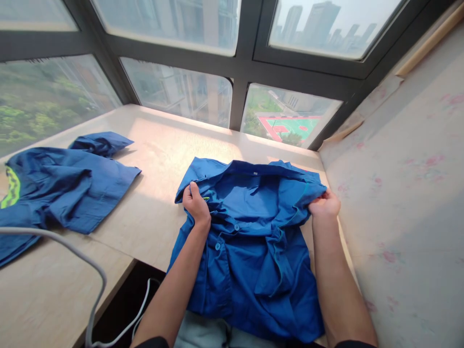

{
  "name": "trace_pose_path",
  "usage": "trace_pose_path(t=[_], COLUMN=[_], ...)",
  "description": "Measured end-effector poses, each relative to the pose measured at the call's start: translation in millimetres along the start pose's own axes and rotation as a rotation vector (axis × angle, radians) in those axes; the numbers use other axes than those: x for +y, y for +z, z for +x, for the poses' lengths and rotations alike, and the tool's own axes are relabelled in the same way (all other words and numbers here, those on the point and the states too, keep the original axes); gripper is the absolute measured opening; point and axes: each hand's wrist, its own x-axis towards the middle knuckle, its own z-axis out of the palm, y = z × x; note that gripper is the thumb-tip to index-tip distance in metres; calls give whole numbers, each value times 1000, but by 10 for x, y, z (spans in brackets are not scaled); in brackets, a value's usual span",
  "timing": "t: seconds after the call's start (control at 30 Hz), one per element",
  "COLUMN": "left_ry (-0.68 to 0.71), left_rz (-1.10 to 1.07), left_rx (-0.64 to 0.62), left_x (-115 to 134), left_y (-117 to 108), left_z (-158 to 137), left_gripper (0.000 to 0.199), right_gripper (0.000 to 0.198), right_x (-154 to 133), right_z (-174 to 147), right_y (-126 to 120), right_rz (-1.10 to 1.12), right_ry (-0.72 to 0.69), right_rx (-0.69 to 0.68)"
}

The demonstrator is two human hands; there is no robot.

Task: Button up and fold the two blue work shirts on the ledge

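A blue buttoned work jacket (253,270) lies over the table's front edge, its lower part hanging toward me. Its collar end faces the windows and gapes, showing the lighter inside. My left hand (197,203) is closed on the left side of the opening, thumb on top of the cloth. On the right side my right hand (325,204) grips the fabric near the wall, fingers partly hidden by the cloth. Two buttons show on the front between my forearms.
Another blue garment (72,179) with a yellow-green patterned strip lies on the pale wooden table (159,145) at left. A grey cable (97,270) curves across the lower left, above a dark gap. Windows (177,92) border the back; a flowered wall (406,208) stands close at right.
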Motion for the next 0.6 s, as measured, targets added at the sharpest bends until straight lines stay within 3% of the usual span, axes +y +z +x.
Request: trace_pose_path(t=[0.07, 0.13, 0.23, 0.3, 0.33, 0.37, 0.5, 0.6], left_ry=[75, 209, 431, 510, 529, 540, 553, 533], left_rz=[127, 341, 721, 911, 979, 1035, 1210, 1153], left_rx=[-116, -353, -752, -937, -998, -1043, -1100, -1075], left_x=[-29, -47, -9, 80, 141, 208, 428, 495], left_y=[-10, -34, -140, -250, -307, -361, -511, -588], left_z=[-34, -123, -273, -321, -326, -319, -238, -108], left_gripper=[32, 30, 67, 94, 98, 94, 33, 27], right_gripper=[6, 3, 7, 10, 10, 11, 23, 32], right_x=[-40, -61, -107, -158, -185, -211, -304, -386], right_z=[7, -37, -137, -206, -238, -270, -382, -445], right_y=[-49, -8, 132, 217, 249, 276, 354, 407], right_rz=[49, 107, 185, 205, 197, 176, 61, -9], right_ry=[36, 95, 202, 244, 249, 241, 114, -3], right_rx=[43, 94, 174, 184, 166, 141, 81, 48])
